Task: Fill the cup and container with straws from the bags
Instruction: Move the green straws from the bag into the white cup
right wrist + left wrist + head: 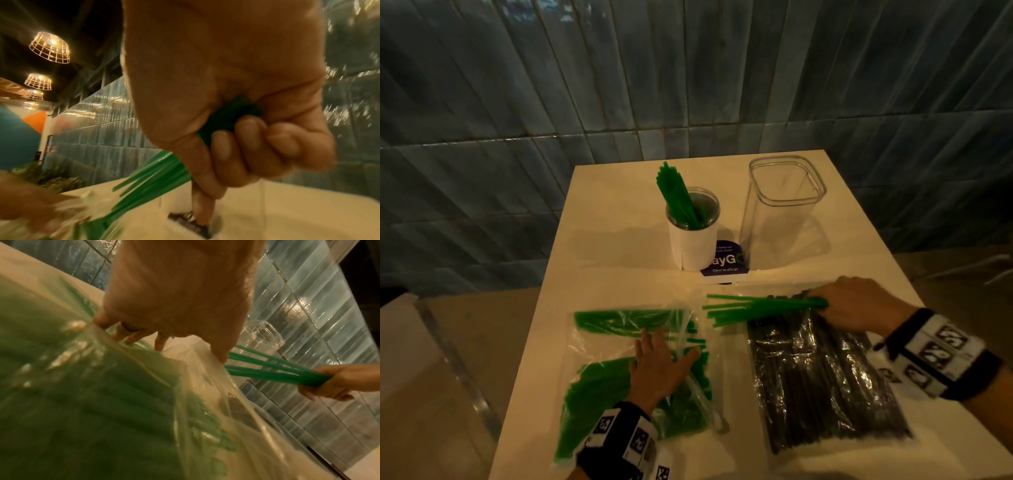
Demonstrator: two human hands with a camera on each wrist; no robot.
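The right hand [859,305] reaches forward over the far end of the bag of black straws [822,377], its fingers [246,142] curled tight round one end of a bundle of green straws [763,306]. The bundle lies level and points left, its free ends fanning apart above the desk [619,212] between the two bags. The right wrist wears a dark band with printed markers.

The left hand [661,363] lies palm down on the bag of green straws [619,373], fingers straight and spread, fingertips [159,341] pressing the clear plastic near the bag's open edge; it grips nothing. Its wrist carries the same kind of marked band.

Beyond the bags, near the middle of the desk, stands the cup [691,236], white-wrapped, with several green straws leaning left inside it. Just to its right stands the container [780,212], a tall clear square one with no straws in it. A dark blue sticker [726,262] shows between their bases. Blue-grey tiles cover the wall behind.
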